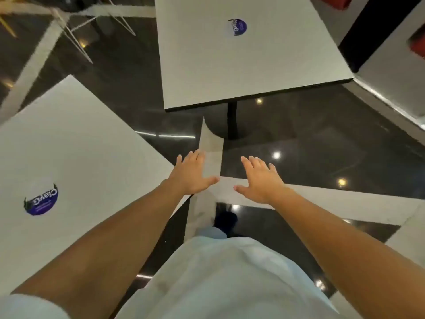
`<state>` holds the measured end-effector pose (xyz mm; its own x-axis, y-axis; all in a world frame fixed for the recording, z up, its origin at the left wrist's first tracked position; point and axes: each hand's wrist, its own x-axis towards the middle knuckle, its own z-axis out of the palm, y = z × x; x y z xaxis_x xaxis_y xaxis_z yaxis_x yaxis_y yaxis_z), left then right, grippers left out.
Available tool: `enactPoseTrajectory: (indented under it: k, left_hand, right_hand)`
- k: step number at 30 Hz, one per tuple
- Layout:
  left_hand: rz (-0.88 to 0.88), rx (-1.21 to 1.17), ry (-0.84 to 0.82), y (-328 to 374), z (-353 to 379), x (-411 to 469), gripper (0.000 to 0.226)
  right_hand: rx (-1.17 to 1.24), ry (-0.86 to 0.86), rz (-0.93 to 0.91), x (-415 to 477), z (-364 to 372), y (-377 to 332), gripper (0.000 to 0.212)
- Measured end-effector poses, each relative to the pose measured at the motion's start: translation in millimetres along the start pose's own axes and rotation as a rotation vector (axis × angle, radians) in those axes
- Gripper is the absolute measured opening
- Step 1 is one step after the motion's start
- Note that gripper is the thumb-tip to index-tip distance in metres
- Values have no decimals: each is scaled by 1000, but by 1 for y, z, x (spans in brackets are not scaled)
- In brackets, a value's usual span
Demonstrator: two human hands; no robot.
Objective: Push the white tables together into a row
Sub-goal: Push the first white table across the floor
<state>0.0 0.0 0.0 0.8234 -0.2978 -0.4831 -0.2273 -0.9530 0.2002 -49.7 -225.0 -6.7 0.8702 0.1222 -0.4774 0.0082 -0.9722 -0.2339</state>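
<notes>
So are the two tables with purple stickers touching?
Apart. The head view shows dark floor between the near table and the far table.

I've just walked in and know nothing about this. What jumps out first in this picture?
Two bare arms reach forward at the centre, left hand and right hand both open with fingers spread. Beside them stand a near white table at left and a far white table ahead, each with a round blue sticker, apart across the dark glossy floor.
</notes>
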Motion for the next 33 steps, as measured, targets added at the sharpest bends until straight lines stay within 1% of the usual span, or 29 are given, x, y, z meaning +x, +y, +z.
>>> enactPoseTrajectory:
  k: [3,9,16,19,25,29,33]
  left_hand:
    - [-115,2,45,-19,11,-33,99]
    - [-354,-131,170,-41,43,-112,98]
    - [-545,-275,189,-60,88,-208,101]
    - [-610,-306,186,-73,108,-247,101]
    - [-685,-344,187,-113,139,-305,101]
    - [-680,-366,204,-152,163,-343,101]
    - [-654,-385,177,-196,191,-384,101]
  right_hand:
    - [-87,13,-148,4,2,-21,95]
    - [-200,-41,-415,-17,6,-72,95]
    - [-368,-137,-606,-48,32,-135,95]
    - [-423,-147,-677,-60,49,-163,95]
    - [-515,-187,-748,-81,87,-226,95]
    - [-549,-200,-721,-96,117,-272,94]
    - [-563,-206,-672,-117,153,-327,94]
